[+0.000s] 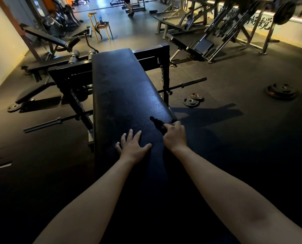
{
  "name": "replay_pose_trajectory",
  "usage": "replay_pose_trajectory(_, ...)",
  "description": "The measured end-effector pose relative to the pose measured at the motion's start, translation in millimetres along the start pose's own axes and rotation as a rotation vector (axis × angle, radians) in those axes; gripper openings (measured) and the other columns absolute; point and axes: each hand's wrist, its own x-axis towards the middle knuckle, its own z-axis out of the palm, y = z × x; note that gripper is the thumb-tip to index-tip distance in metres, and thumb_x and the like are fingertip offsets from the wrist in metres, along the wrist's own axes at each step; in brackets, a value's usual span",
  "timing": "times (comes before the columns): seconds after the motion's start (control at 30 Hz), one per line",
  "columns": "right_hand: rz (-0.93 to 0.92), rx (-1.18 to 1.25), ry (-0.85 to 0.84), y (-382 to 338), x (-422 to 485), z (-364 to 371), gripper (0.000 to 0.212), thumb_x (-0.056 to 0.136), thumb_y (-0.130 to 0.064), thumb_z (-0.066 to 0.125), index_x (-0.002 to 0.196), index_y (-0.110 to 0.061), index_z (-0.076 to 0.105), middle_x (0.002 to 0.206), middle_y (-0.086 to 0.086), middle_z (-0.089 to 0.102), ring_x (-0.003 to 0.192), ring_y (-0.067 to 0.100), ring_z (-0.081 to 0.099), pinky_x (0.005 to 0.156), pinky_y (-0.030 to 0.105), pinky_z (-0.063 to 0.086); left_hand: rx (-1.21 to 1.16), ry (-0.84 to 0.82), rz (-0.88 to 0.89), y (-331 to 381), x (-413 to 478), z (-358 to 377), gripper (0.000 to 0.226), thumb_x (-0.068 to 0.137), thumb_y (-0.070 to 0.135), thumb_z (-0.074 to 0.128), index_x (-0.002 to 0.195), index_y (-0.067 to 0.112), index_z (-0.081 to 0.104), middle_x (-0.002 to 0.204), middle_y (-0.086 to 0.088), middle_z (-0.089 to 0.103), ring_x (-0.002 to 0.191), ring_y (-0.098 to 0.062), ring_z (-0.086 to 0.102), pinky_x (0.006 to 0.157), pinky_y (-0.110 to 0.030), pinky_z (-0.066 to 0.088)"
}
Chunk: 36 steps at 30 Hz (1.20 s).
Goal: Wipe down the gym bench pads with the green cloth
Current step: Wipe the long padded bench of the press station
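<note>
Where the long black bench pad (122, 88) runs straight away from the viewer in the middle of the view, two bare forearms reach onto its near end. The left hand (132, 147) lies palm down on the pad with its fingers straight and spread wide. The right hand (175, 136) sits at the pad's right edge, its fingers curled around a small dark object (158, 125) that pokes out toward the left and rests on the pad; the light is too dim to tell its colour or what it is. The pad's surface is pebbled and shiny, with dull cloudy patches further along.

A barbell (190, 83) lies crosswise beneath the bench, sticking out on both sides. On the dark rubber floor (234, 138) to the right lie two small weight plates (193, 100), and a bigger stack of plates (281, 90) lies well apart from them. An angled bench (44, 36) stands at the far left. Further back, a yellow chair (102, 27) carries a blue bottle (100, 18) upright on its seat, beside some dark items too small to make out.
</note>
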Motion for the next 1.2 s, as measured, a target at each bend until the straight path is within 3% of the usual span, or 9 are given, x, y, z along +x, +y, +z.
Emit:
replay_pose_trajectory(0.2, -0.157, 0.126, -0.242, -37, -6, 15, 0.048, 0.087, -0.009, 0.052, 0.131, -0.024, 0.064, 0.123, 0.017, 0.051, 0.116, 0.034, 0.053, 0.104, 0.031, 0.040, -0.004, 0.011, -0.003, 0, 3, 0, 0.074, 0.091, 0.058, 0.054, 0.156, 0.038, 0.025, 0.169, 0.006, 0.003, 0.154, -0.019, -0.005, 0.121, -0.049, 0.000)
replay_pose_trajectory(0.33, 0.005, 0.145, -0.011, -14, 9, -4, 0.050, 0.085, -0.008, 0.051, 0.129, -0.028, 0.064, 0.121, 0.013, 0.047, 0.115, 0.034, 0.046, 0.102, 0.033, 0.038, -0.008, 0.017, 0.002, 0, 1, 1, 0.078, 0.088, 0.066, 0.055, 0.155, 0.040, 0.025, 0.169, 0.007, 0.002, 0.154, -0.019, -0.006, 0.121, -0.050, -0.002)
replay_pose_trajectory(0.43, 0.107, 0.028, -0.022, -9, 6, -10, 0.055, 0.086, -0.012, 0.045, 0.137, -0.030, 0.054, 0.131, 0.011, 0.041, 0.123, 0.033, 0.039, 0.106, 0.040, 0.037, -0.010, 0.019, 0.006, 0, 1, 2, 0.077, 0.088, 0.066, 0.055, 0.155, 0.041, 0.025, 0.169, 0.007, 0.001, 0.154, -0.019, -0.007, 0.121, -0.051, -0.004)
replay_pose_trajectory(0.77, -0.118, 0.109, -0.195, -40, -13, 12, 0.043, 0.088, -0.016, 0.052, 0.124, -0.033, 0.067, 0.119, 0.014, 0.056, 0.111, 0.033, 0.057, 0.098, 0.032, 0.042, -0.065, 0.001, 0.024, -1, 4, 1, 0.072, 0.091, 0.054, 0.055, 0.155, 0.037, 0.026, 0.169, 0.004, 0.002, 0.154, -0.021, -0.008, 0.121, -0.051, -0.004)
replay_pose_trajectory(0.83, -0.125, 0.135, -0.125, -36, -7, 8, 0.043, 0.086, -0.012, 0.054, 0.124, -0.028, 0.068, 0.116, 0.014, 0.054, 0.109, 0.033, 0.055, 0.097, 0.030, 0.041, -0.094, -0.042, 0.047, -5, 5, -5, 0.076, 0.090, 0.053, 0.060, 0.156, 0.036, 0.026, 0.169, 0.004, 0.002, 0.154, -0.021, -0.007, 0.121, -0.050, -0.004)
replay_pose_trajectory(0.93, 0.027, 0.002, 0.046, -23, 4, 1, 0.048, 0.088, -0.013, 0.050, 0.133, -0.027, 0.058, 0.128, 0.016, 0.043, 0.118, 0.037, 0.041, 0.105, 0.036, 0.034, -0.219, -0.032, 0.105, -20, 9, -22, 0.072, 0.088, 0.044, 0.066, 0.153, 0.030, 0.037, 0.167, 0.001, 0.019, 0.154, -0.021, 0.010, 0.121, -0.047, 0.008)
replay_pose_trajectory(1.03, 0.147, -0.055, -0.012, -26, 6, 7, 0.054, 0.090, -0.014, 0.042, 0.141, -0.028, 0.048, 0.136, 0.015, 0.036, 0.122, 0.036, 0.034, 0.107, 0.040, 0.032, -0.361, 0.154, 0.142, -52, 10, -42, 0.059, 0.089, 0.031, 0.065, 0.146, 0.020, 0.051, 0.160, -0.008, 0.034, 0.149, -0.024, 0.026, 0.121, -0.041, 0.019)
replay_pose_trajectory(1.1, 0.134, -0.024, -0.015, -39, 2, 20, 0.053, 0.090, -0.011, 0.040, 0.139, -0.025, 0.053, 0.133, 0.014, 0.038, 0.121, 0.035, 0.035, 0.107, 0.039, 0.034, -0.287, 0.247, 0.051, -81, 11, -51, 0.060, 0.094, 0.028, 0.061, 0.150, 0.022, 0.043, 0.163, -0.008, 0.024, 0.151, -0.028, 0.014, 0.122, -0.048, 0.014)
replay_pose_trajectory(1.2, 0.112, -0.013, -0.005, -66, -3, 40, 0.047, 0.091, -0.012, 0.043, 0.132, -0.024, 0.060, 0.130, 0.014, 0.042, 0.116, 0.036, 0.041, 0.104, 0.036, 0.035, -0.319, 0.111, -0.126, -120, 12, -56, 0.073, 0.096, 0.038, 0.057, 0.159, 0.030, 0.020, 0.168, -0.007, -0.001, 0.152, -0.032, -0.004, 0.123, -0.054, 0.010)
